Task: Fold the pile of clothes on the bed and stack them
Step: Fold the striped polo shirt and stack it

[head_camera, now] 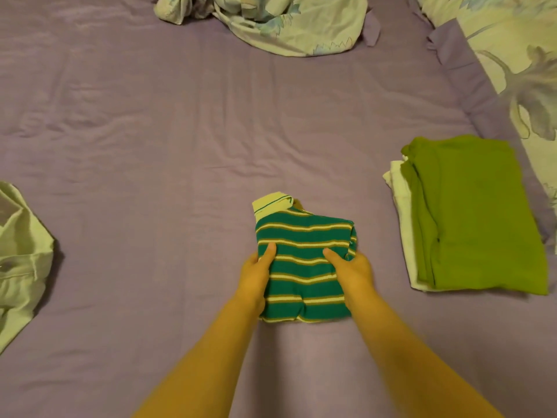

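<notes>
Both hands on folded striped polo shirt (304, 260), near edge of bed (150, 146), roughly centre. Left hand (256, 276) gripping shirt's left side, thumb on top, fingers tucked under and hidden. Right hand (351, 273) gripping right side same way, thumb on top of fabric. Shirt teal with cream and tan stripes, pale collar (271, 205) pointing toward far edge, folded into compact rectangle, lower hem slightly bunched. Whether shirt lifted or flat on purple sheet: cannot tell.

Stack of folded clothes (470, 218) toward right edge, well apart from shirt: green garment on top, white piece (401, 188) underneath showing along left side. Unfolded pale garment (21, 254) at left edge, crumpled, partly out of view. Rumpled floral cover (271, 22) at far edge. Floral pillow (512, 55) with purple border at far right corner, just beyond green stack.
</notes>
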### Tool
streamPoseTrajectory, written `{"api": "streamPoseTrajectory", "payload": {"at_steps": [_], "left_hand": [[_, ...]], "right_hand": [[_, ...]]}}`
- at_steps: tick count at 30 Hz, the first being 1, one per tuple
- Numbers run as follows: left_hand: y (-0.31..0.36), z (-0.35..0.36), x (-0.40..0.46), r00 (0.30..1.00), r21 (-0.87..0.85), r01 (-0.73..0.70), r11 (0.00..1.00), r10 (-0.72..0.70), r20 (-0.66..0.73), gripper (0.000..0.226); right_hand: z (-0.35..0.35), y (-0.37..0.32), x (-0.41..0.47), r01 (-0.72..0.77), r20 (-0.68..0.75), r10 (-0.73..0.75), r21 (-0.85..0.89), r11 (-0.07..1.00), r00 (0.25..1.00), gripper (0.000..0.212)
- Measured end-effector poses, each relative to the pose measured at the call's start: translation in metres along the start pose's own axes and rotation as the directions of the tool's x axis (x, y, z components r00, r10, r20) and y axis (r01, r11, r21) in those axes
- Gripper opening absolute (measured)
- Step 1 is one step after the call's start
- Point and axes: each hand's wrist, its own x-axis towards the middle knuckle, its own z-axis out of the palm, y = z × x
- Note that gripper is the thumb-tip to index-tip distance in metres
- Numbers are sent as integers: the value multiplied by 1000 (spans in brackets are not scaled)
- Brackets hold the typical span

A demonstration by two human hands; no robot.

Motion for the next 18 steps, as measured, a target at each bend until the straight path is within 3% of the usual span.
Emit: {"api": "streamPoseTrajectory", "payload": {"at_steps": [7, 18], "left_hand": [[21, 33, -34, 987, -71, -143, 987, 148, 67, 16], [53, 192, -82, 883, -21, -255, 967, 242, 403, 26]], "right_hand": [[-53, -52, -17, 297, 75, -301, 66, 953, 951, 30], [-208, -126, 3, 479, -166, -472, -4, 878, 866, 27]]}}
